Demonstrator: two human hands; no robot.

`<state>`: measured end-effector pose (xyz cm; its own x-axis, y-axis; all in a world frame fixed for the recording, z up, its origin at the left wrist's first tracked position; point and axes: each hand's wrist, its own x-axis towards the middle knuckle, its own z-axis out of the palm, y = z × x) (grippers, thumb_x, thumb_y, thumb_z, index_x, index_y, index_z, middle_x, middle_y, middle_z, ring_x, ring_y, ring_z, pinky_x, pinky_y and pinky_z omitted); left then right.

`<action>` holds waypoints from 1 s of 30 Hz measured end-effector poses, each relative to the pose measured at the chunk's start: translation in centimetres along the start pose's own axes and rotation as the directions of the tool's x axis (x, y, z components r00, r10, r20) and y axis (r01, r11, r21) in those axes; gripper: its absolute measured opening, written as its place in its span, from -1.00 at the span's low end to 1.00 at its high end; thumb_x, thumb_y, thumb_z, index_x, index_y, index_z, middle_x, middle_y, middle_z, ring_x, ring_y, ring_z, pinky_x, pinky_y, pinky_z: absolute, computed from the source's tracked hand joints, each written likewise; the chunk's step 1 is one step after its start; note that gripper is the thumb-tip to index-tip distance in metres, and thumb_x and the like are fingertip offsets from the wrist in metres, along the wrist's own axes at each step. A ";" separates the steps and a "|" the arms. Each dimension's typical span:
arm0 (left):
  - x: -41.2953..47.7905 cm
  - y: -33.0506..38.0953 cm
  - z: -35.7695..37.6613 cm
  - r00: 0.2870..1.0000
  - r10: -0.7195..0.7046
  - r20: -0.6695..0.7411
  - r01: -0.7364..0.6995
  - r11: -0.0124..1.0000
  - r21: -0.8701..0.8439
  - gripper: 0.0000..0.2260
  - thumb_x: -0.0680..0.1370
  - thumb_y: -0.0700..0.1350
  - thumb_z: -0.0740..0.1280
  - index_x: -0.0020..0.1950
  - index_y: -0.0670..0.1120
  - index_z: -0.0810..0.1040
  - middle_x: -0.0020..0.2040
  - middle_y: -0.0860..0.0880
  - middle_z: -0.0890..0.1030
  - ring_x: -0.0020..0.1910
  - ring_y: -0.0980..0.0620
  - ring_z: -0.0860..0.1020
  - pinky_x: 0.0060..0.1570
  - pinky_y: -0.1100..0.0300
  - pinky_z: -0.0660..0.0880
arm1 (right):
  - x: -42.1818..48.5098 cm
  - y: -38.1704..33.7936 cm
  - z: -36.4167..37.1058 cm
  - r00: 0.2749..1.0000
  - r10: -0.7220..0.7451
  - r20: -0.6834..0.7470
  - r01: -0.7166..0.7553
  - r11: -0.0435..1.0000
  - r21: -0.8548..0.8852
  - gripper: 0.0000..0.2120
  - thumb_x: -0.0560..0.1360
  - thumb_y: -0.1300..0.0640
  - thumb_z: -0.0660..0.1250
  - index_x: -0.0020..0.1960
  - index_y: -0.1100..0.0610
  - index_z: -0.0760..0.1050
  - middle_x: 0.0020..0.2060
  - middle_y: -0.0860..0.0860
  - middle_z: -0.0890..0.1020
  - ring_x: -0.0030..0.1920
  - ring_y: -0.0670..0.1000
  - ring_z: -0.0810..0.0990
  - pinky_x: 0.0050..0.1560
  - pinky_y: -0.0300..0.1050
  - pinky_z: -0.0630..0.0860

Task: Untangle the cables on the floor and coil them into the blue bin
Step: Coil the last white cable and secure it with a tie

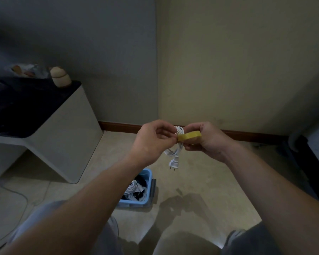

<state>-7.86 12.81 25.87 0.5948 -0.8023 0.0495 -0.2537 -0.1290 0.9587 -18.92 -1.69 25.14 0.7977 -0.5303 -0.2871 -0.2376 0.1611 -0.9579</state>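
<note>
Above the blue bin (151,183), the left hand (151,142) has its fingers curled in, pinching the white power cable (175,153), seemingly where a strip of tape crosses it. The right hand (208,142) curls round a roll of yellow tape (191,135). The cable is bundled into a small coil that hangs downward, with its two-pin plug (173,165) pointing at the bin. White and black coiled cables (134,190) lie in the bin.

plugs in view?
1: white plug dangles from the coiled cable pinched by the left hand, beside the tape roll in the right hand. Others may hide in the blue bin.
</note>
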 end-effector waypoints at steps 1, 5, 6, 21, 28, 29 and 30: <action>0.0 0.0 0.1 1.000 0.000 -0.015 0.000 1.000 -0.012 -0.82 0.44 -0.39 0.48 0.00 -0.24 0.63 -0.16 -0.12 0.67 -0.23 0.07 0.62 -0.14 0.31 0.58 | 0.0 0.0 -0.1 1.000 -0.002 0.000 0.002 1.000 0.011 -0.79 0.42 0.50 0.39 -0.03 0.27 0.59 -0.40 0.07 0.63 -0.40 -0.04 0.60 -0.38 -0.22 0.57; -0.1 0.1 0.4 0.999 -0.004 -0.043 0.001 0.999 -0.055 -0.79 0.44 -0.35 0.50 0.04 -0.24 0.61 -0.11 -0.15 0.68 -0.20 0.05 0.64 -0.13 0.31 0.58 | -0.1 -0.1 -0.2 1.000 -0.013 0.019 0.012 0.999 0.046 -0.80 0.41 0.48 0.40 -0.12 0.21 0.57 -0.41 0.04 0.63 -0.41 -0.05 0.60 -0.39 -0.23 0.56; -0.2 0.1 0.4 0.999 -0.008 -0.047 0.005 0.997 -0.072 -0.78 0.44 -0.35 0.50 0.05 -0.24 0.60 -0.11 -0.15 0.68 -0.20 0.05 0.64 -0.13 0.30 0.58 | -0.2 -0.1 -0.2 1.000 -0.015 0.025 0.014 0.998 0.056 -0.79 0.41 0.49 0.39 -0.12 0.20 0.57 -0.42 0.03 0.63 -0.41 -0.06 0.60 -0.40 -0.23 0.56; -0.7 0.2 0.8 0.997 -0.053 -0.064 0.044 0.990 -0.134 -0.80 0.45 -0.31 0.50 0.02 -0.15 0.58 -0.13 -0.06 0.69 -0.20 0.09 0.67 -0.16 0.32 0.56 | -0.7 -0.3 -0.2 0.997 0.006 0.079 -0.015 0.992 0.125 -0.74 0.42 0.52 0.35 -0.20 0.17 0.48 -0.45 0.04 0.61 -0.45 -0.07 0.60 -0.45 -0.23 0.57; -0.7 -0.4 1.0 0.982 -0.153 -0.111 0.131 0.975 -0.182 -0.85 0.42 -0.26 0.54 -0.07 -0.11 0.64 -0.12 -0.07 0.71 -0.13 0.01 0.68 -0.10 0.21 0.62 | -0.7 -0.3 0.5 0.999 -0.018 0.042 0.013 0.993 0.120 -0.71 0.40 0.49 0.41 -0.23 0.15 0.43 -0.43 0.06 0.57 -0.46 -0.08 0.57 -0.48 -0.22 0.54; -0.7 -0.5 1.0 0.979 -0.177 -0.103 0.153 0.966 -0.210 -0.85 0.43 -0.26 0.53 -0.05 -0.12 0.66 -0.12 -0.09 0.71 -0.13 -0.01 0.68 -0.08 0.17 0.63 | -0.6 -0.2 0.6 0.999 -0.024 0.032 0.020 0.994 0.108 -0.69 0.40 0.50 0.41 -0.25 0.14 0.41 -0.46 0.03 0.56 -0.47 -0.09 0.56 -0.48 -0.22 0.54; -0.7 -0.6 1.1 0.974 -0.202 -0.098 0.174 0.955 -0.240 -0.85 0.44 -0.26 0.53 -0.03 -0.14 0.67 -0.12 -0.12 0.71 -0.13 -0.04 0.67 -0.07 0.13 0.63 | -0.6 -0.1 0.7 0.999 -0.029 0.022 0.027 0.996 0.088 -0.69 0.41 0.49 0.41 -0.26 0.14 0.40 -0.49 0.00 0.56 -0.48 -0.09 0.55 -0.47 -0.22 0.54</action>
<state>-8.97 12.85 24.94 0.7057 -0.6986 -0.1179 0.0441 -0.1228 0.9915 -18.94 -0.78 25.39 0.8165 -0.5159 -0.2593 -0.1663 0.2199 -0.9612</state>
